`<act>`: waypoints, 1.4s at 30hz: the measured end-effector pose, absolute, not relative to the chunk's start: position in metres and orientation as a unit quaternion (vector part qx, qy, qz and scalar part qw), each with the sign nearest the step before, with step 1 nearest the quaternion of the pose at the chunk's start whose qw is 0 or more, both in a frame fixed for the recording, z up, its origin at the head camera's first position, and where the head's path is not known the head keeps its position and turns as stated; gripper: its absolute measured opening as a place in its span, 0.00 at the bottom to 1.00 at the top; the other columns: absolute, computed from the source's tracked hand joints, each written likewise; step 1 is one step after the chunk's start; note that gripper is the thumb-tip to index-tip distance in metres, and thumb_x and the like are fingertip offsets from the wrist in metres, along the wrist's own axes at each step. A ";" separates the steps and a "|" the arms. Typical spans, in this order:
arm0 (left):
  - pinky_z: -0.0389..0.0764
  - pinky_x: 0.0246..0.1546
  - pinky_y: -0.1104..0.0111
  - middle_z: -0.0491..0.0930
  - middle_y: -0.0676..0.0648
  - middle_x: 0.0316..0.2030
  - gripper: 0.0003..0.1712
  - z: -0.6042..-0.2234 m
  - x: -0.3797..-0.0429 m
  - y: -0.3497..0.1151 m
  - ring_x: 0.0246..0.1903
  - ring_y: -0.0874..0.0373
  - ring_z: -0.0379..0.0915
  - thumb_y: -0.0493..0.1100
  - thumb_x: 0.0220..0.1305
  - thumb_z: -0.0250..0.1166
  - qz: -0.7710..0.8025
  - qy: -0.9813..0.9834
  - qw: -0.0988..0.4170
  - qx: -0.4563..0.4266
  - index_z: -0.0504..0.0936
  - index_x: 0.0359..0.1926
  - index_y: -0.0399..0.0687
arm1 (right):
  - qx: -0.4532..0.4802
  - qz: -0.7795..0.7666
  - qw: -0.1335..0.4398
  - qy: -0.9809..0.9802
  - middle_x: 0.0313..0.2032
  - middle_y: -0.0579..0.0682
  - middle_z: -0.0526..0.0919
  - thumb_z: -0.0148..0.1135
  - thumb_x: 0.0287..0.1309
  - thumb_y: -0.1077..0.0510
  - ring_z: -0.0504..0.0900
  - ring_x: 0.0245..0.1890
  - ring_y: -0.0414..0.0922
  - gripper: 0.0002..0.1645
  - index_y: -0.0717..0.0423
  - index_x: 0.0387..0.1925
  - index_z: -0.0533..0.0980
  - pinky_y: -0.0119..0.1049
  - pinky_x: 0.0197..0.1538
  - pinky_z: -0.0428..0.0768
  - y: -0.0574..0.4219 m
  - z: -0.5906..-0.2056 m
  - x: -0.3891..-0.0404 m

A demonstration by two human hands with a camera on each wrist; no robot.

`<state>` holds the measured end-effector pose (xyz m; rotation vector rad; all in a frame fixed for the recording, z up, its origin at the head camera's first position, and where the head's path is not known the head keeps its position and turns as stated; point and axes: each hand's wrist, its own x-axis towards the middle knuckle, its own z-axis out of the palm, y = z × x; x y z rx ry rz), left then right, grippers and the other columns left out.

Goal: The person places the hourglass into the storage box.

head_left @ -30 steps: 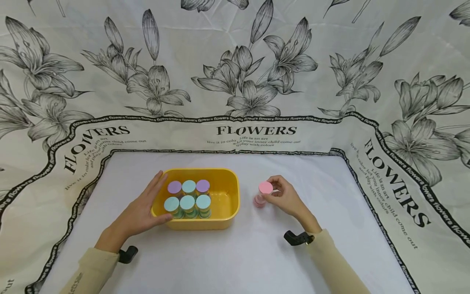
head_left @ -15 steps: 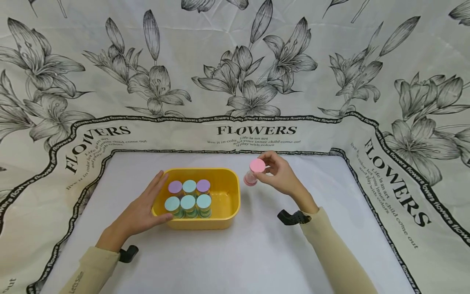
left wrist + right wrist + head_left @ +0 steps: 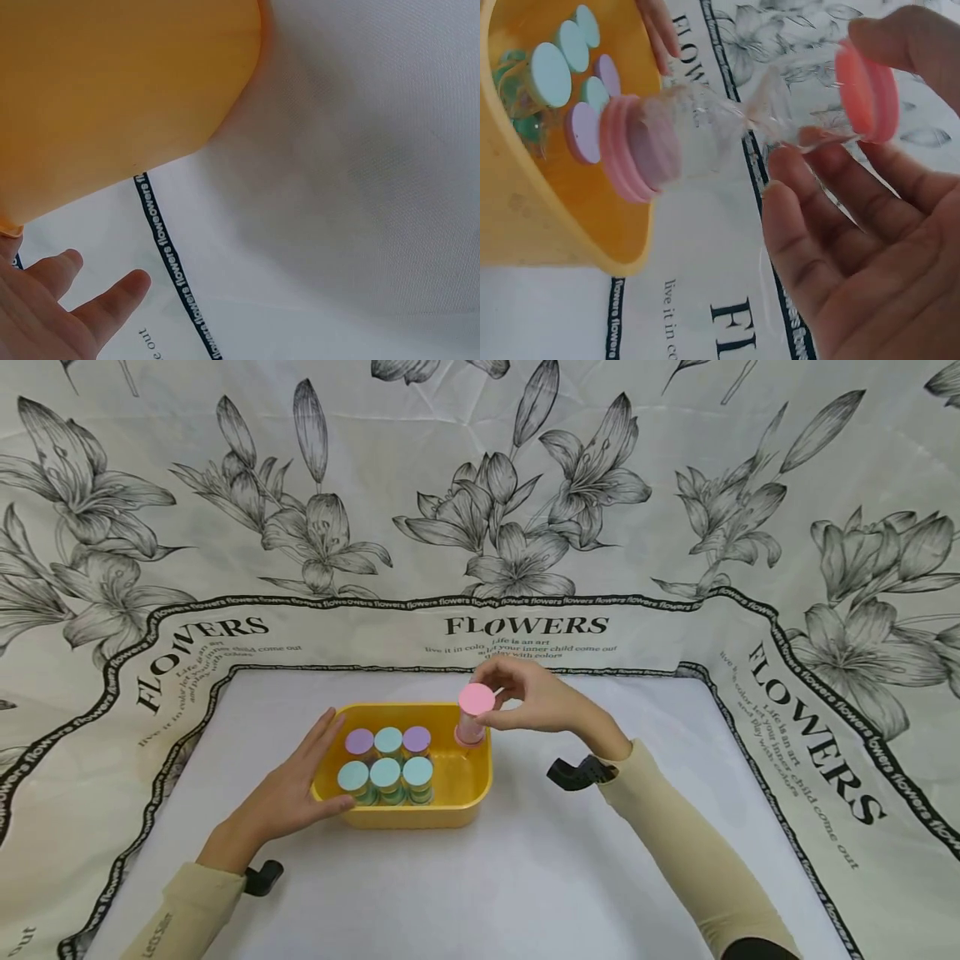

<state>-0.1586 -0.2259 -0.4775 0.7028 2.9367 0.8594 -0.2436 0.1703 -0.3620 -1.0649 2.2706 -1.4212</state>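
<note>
My right hand (image 3: pixel 542 700) pinches a sand timer (image 3: pixel 476 699) with pink end caps, its thumb and fingers about the top cap. The right wrist view shows its clear, narrow-waisted body and its lower pink cap (image 3: pixel 626 150). That lower end overlaps the back right corner of a yellow plastic tub (image 3: pixel 416 817). Along the tub's left side lies my left hand (image 3: pixel 285 789), fingers straight and spread, thumb touching the front rim. Inside the tub, two rows of sand timers stand upright at the left: several with teal caps (image 3: pixel 385 772) and two with purple caps (image 3: pixel 359 741).
A white cloth (image 3: pixel 465 893) covers the table. Behind it and at both sides rises a flower-printed cloth (image 3: pixel 517 552) with a black lettered border. Inside the tub, bare yellow floor (image 3: pixel 453 777) shows to the right of the two rows.
My right hand has lifted the pink sand timer off the white cloth, carried it away from me, then left over the tub's right rim. My left hand has stayed in place.
</note>
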 end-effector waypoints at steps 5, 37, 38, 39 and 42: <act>0.73 0.61 0.31 0.36 0.48 0.84 0.68 -0.477 -0.159 -0.227 0.76 0.32 0.54 0.64 0.55 0.74 0.271 0.936 -0.001 0.225 0.38 0.84 0.62 | -0.404 -0.425 0.204 0.784 0.47 0.48 0.85 0.76 0.54 0.58 0.84 0.48 0.46 0.24 0.53 0.53 0.78 0.41 0.52 0.87 0.148 -0.353 -0.250; 0.74 0.61 0.33 0.36 0.51 0.84 0.67 -0.480 -0.161 -0.227 0.77 0.34 0.54 0.61 0.56 0.75 0.287 0.933 0.006 0.217 0.39 0.84 0.66 | -0.398 -0.200 0.336 0.830 0.41 0.45 0.84 0.76 0.53 0.61 0.81 0.43 0.44 0.17 0.49 0.44 0.81 0.33 0.49 0.83 0.095 -0.398 -0.275; 0.74 0.61 0.33 0.35 0.51 0.84 0.67 -0.480 -0.161 -0.226 0.77 0.34 0.54 0.61 0.56 0.74 0.287 0.933 0.006 0.216 0.39 0.84 0.66 | -0.398 -0.196 0.333 0.832 0.40 0.45 0.84 0.76 0.53 0.61 0.81 0.43 0.44 0.16 0.50 0.43 0.81 0.33 0.49 0.83 0.095 -0.399 -0.274; 0.74 0.61 0.33 0.35 0.52 0.84 0.66 -0.479 -0.161 -0.226 0.77 0.35 0.55 0.61 0.56 0.74 0.288 0.933 0.006 0.216 0.39 0.84 0.67 | -0.397 -0.192 0.330 0.835 0.40 0.44 0.84 0.76 0.53 0.61 0.80 0.43 0.44 0.16 0.49 0.43 0.81 0.33 0.49 0.83 0.094 -0.400 -0.274; 0.74 0.61 0.33 0.35 0.52 0.84 0.67 -0.479 -0.161 -0.226 0.77 0.34 0.54 0.61 0.55 0.75 0.288 0.933 0.007 0.217 0.39 0.84 0.66 | -0.396 -0.178 0.322 0.841 0.39 0.44 0.83 0.76 0.53 0.62 0.79 0.42 0.43 0.16 0.50 0.43 0.81 0.33 0.48 0.82 0.093 -0.404 -0.273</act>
